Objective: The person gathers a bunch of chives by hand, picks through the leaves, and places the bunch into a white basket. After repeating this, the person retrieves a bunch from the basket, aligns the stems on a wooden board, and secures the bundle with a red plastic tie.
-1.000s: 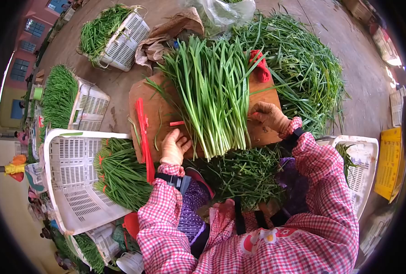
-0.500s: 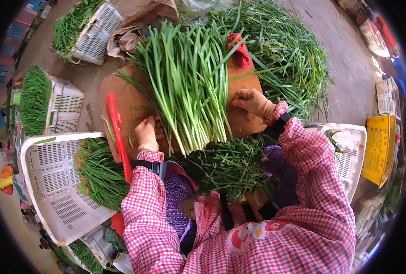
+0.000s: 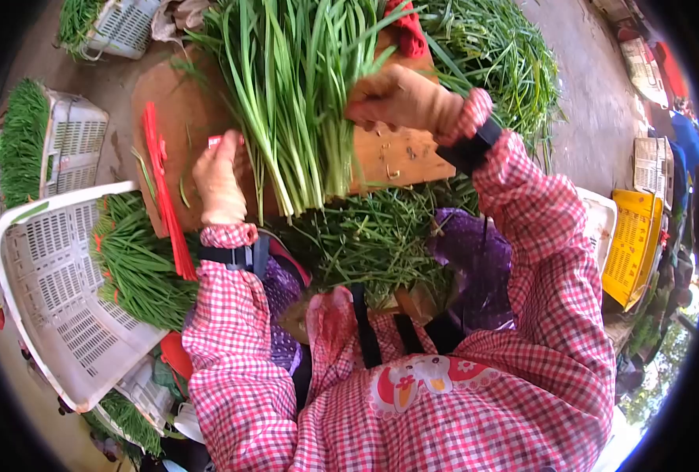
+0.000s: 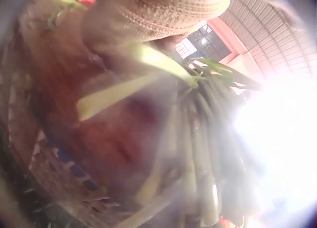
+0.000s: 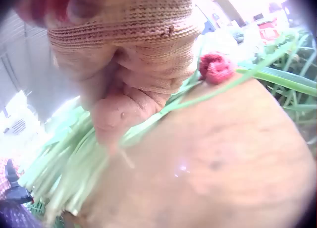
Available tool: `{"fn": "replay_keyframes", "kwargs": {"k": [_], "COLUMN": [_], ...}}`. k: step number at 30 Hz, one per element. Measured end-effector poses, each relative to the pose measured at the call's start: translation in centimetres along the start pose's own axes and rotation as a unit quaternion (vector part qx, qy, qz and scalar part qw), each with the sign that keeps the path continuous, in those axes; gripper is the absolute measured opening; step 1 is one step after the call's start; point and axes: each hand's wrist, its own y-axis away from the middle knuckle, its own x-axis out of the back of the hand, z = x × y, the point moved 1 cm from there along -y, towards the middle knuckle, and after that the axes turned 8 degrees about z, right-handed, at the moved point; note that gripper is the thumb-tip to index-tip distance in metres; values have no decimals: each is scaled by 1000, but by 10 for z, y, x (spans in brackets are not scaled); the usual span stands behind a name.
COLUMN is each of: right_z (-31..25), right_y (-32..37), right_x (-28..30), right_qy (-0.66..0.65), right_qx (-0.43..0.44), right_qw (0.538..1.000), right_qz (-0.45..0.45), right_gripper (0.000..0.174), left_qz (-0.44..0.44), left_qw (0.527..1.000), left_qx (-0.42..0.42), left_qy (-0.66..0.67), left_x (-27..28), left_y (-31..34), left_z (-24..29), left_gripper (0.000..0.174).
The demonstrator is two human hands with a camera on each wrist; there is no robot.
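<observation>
A bunch of long green stalks [image 3: 286, 102] lies on a brown wooden board [image 3: 396, 157], pale ends toward the person. The gloved right hand [image 3: 400, 98] has curled fingers around the stalks at the bunch's right side; the right wrist view shows this hand [image 5: 133, 74] against the leaves [image 5: 74, 163]. Left of the bunch, the gloved left hand [image 3: 219, 181] pinches a small red strip [image 3: 215, 142] at its fingertips. In the left wrist view the glove [image 4: 158, 15] is above the board [image 4: 109, 144], beside blurred stalks [image 4: 198, 153]; its fingertips are hidden.
Red strips [image 3: 160, 181] lie at the board's left edge, a red cloth [image 3: 409, 33] at its far right. A white crate [image 3: 66, 307] with tied bundles [image 3: 141, 271] stands left. Loose greens [image 3: 381, 236] lie below the board, more [image 3: 507, 63] beyond it. A yellow crate [image 3: 631, 244] stands right.
The right hand has moved from beside the stalks up and onto their right side. The bunch looks narrower at its pale ends. The head view has shifted, with the board nearer its top.
</observation>
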Motion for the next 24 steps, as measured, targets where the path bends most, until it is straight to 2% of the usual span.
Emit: {"fn": "replay_keyframes", "kwargs": {"k": [1, 2, 3, 4, 6, 8, 9, 11, 12, 15, 16, 19, 20, 21, 23, 24], "right_z": [-13, -21, -34, -43, -58, -71, -61, -61, -56, -48, -50, -44, -43, -46, -34, -34], "right_y": [-7, -17, -25, -32, -40, -42, -52, -52, -54, -54, -47, -45, -44, -39, -42, -38], "right_x": [-7, -15, -22, -32, -48, -59, -72, -89, -99, -107, -106, -109, -111, -112, -123, -125], "right_qy": [0, 9, 32, 41, 48, 27, 49, 79, 68, -55, -57, -62, -51, -40, 37, 13], "right_qx": [6, 26, 85, 98, 117, 86, 158, 156, 124, 32, 27, 48, 84, 105, 220, 200], "right_qw": [1000, 999, 995, 994, 991, 993, 983, 981, 986, 995, 996, 997, 995, 993, 963, 965], "right_qz": [-9, -22, -32, -36, -42, -81, -76, -87, -86, -73, -59, -20, 10, 42, 153, 168], "right_gripper": [16, 18, 20, 16, 13, 15, 16, 17, 17, 16, 15, 16, 16, 14, 11, 11], "left_qz": [-50, -65, -81, -110, -119, -115, -111, -102, -104, -72, -84, -47, -34, -16, 84, 113], "left_qw": [995, 993, 991, 982, 979, 975, 974, 961, 966, 978, 978, 966, 973, 959, 926, 916], "left_qx": [-79, -81, -87, -126, -119, -119, -123, -126, -101, -67, -52, -86, -86, -132, -119, -163], "left_qy": [-35, -49, -62, -82, -112, -151, -154, -223, -215, -185, -184, -240, -209, -252, -348, -349], "left_x": [-2, -11, -18, -18, -11, 1, 7, 19, 23, 26, 25, 26, 27, 34, 18, 17], "left_y": [0, 4, 7, 2, -1, -6, -11, -17, -15, -18, -17, -28, -36, -48, -29, -29], "left_z": [6, 17, 25, 29, 43, 48, 46, 42, 41, 39, 41, 28, 15, 3, 11, 3], "left_gripper": [21, 17, 14, 12, 13, 16, 16, 15, 15, 15, 16, 17, 19, 23, 27, 28]}}
